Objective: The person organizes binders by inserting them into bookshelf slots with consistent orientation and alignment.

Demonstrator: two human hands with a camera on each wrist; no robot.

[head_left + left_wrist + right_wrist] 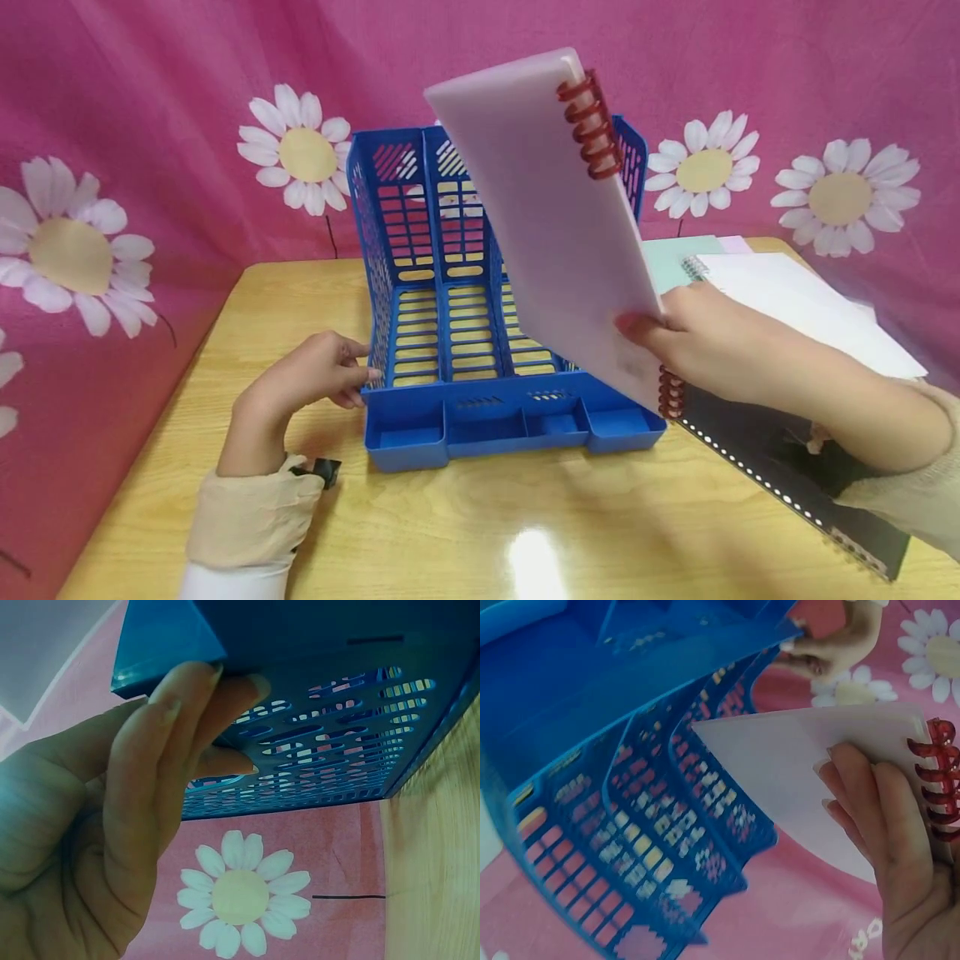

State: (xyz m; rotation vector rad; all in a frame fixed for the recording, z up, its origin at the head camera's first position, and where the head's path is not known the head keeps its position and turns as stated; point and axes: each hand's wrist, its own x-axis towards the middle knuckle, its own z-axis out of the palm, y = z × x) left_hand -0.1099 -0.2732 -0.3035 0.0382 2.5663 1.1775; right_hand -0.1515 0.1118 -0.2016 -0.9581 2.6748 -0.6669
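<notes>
Grip status, L to R: left hand (pixel 318 375) is pinching the front edge of the left side wall on the blue rack (pixel 405 402); right hand (pixel 682 321) is grasping the lilac notebook (pixel 555 225) at its bound edge, thumb on the cover facing the head cam, fingers along the opposite face in the right wrist view.

Scene, L to R:
- Far left: pink curtain (pixel 195 75) with big white daisies. It runs across the back as well.
- Left arm: beige sleeve (pixel 255 517), black strap (pixel 326 472) at the cuff.
- Rack sits upright on the wooden table (pixel 420 525), slotted walls and floor, dividers running front to back. Shallow tray (pixel 412 456) across the front, split into compartments.
- Lilac notebook is up in the air, tilted, top leaning left. It covers the right part of the rack in the head view. Red coil (pixel 592 125) on its right edge, showing above and below the right hand. Can't tell if the notebook touches the rack.
- Right of the rack, on the table: mint-green item (pixel 667 254) toward the back, partly covered; white spiral notebook (pixel 810 308) just beside it.
- Nearer the front, under the right forearm: black notebook (pixel 765 450), row of white holes on its near edge.
- Far right: beige right sleeve (pixel 918 500), overlapping the black notebook in view.
</notes>
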